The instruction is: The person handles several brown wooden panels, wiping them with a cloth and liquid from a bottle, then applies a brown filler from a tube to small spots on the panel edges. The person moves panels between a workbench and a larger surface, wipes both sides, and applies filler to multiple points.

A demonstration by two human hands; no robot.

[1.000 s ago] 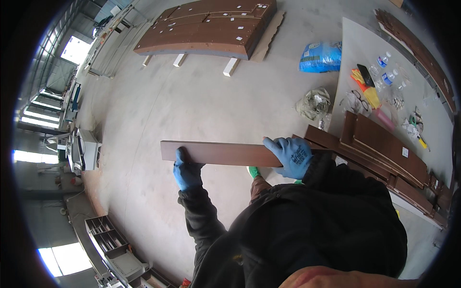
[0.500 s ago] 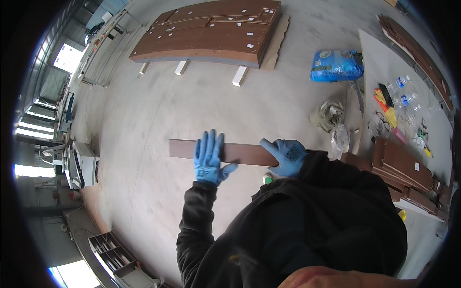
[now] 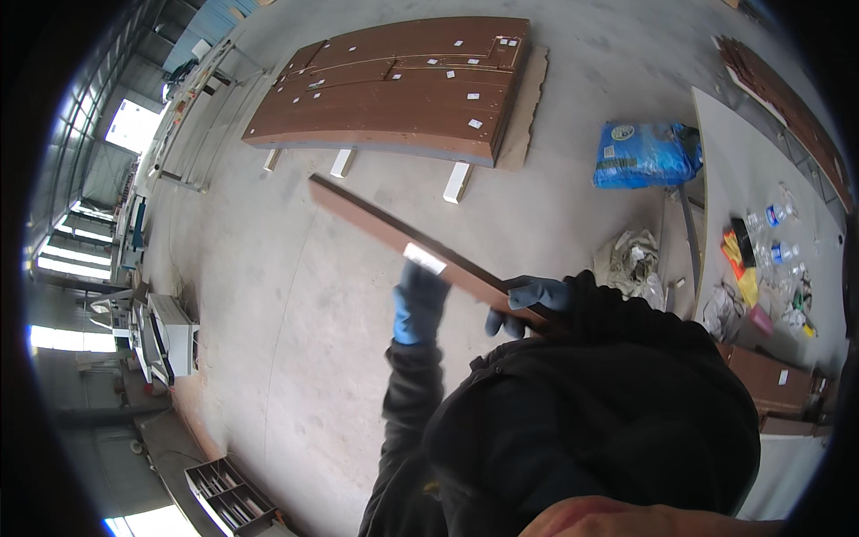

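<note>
A long, narrow brown board [image 3: 367, 215] slants across the view, its far end up and to the left. A white label [image 3: 424, 258] is stuck on its near-facing side. My right hand [image 3: 535, 295], in a blue glove, grips the board close to my body, with fingers on both sides of it. Farther along, at the label, my left hand [image 3: 419, 304] in a matching glove holds the board from below. The board hides most of the left fingers.
Large brown panels [image 3: 403, 98] with small labels lie stacked on white blocks [image 3: 456, 183] ahead. At right, a blue bag [image 3: 646, 154] and a crumpled sack [image 3: 629, 266] lie near a grey-white table [image 3: 729, 134] with bottles and gloves. More brown boards [image 3: 761, 376] lie near my right side.
The board has been tilted up; its far end has swung up and its labelled side now shows. My left hand has gone from lying flat on the board to beneath it. The right hand now grips it.
</note>
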